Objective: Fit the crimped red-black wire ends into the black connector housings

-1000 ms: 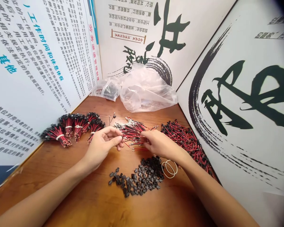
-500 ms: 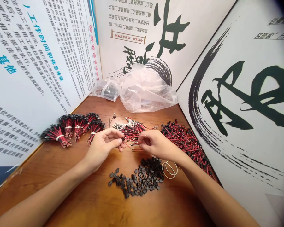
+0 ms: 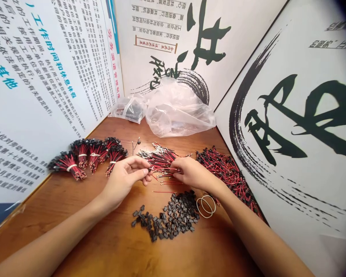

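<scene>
My left hand (image 3: 129, 174) pinches a small black connector housing (image 3: 149, 169) between thumb and forefinger, and a short red wire (image 3: 155, 177) sticks out beside it. My right hand (image 3: 189, 174) has its fingers curled together at the near right edge of a pile of loose red and black wires (image 3: 158, 157) with metal terminals. A thin red wire end shows at its fingertips; the rest is hidden by the hand. Just in front, a single red wire (image 3: 164, 192) lies on the wooden table, behind a heap of black connector housings (image 3: 173, 217).
Several banded wire bundles (image 3: 95, 152) stand at left. A heap of wires with black connectors (image 3: 227, 173) lies along the right wall. Cream rubber bands (image 3: 206, 206) lie by the housings. Clear plastic bags (image 3: 178, 111) sit at the back, between printed panels (image 3: 276, 115).
My right hand has moved slightly left and down onto the wire pile. A single red wire now lies in front of the pile. My left hand stays almost still.
</scene>
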The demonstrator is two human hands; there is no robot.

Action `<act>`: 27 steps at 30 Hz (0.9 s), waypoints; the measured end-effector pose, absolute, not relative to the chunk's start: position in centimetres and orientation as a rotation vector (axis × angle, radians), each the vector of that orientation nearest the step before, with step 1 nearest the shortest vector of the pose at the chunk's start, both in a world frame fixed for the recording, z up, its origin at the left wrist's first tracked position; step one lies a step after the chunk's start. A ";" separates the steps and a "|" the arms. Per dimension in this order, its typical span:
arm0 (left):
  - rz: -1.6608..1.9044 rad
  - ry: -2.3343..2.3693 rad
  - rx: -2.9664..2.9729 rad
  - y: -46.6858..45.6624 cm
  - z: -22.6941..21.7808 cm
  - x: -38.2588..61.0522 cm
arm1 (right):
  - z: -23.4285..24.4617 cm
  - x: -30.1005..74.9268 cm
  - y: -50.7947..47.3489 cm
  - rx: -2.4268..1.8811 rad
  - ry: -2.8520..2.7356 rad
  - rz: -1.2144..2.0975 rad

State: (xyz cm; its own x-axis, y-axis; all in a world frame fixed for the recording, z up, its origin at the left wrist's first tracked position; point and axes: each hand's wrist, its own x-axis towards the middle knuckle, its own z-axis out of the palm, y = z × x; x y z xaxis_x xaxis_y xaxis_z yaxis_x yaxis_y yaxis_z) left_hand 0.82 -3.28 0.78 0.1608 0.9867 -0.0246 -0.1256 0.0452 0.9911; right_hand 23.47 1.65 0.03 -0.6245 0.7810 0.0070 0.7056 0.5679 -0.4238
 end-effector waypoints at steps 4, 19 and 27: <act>1.116 1.020 1.162 -3.3 0.9 0.9 | -0.6 23.5 1.6 -1.327 -2.762 0.346; 1.108 1.011 1.133 -3.3 0.8 0.9 | 0.9 23.7 1.2 -1.335 -2.679 0.301; 1.136 1.020 1.114 -3.2 0.7 1.0 | 3.7 25.1 0.9 -1.154 -2.270 0.306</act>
State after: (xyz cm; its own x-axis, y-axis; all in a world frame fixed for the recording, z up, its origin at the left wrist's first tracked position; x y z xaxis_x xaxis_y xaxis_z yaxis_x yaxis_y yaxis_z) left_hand 1.03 -3.24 0.67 0.1426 0.9887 -0.0467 -0.1533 0.0687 0.9858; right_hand 25.09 0.89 3.65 -0.4663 0.7970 0.3838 0.6668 0.6018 -0.4395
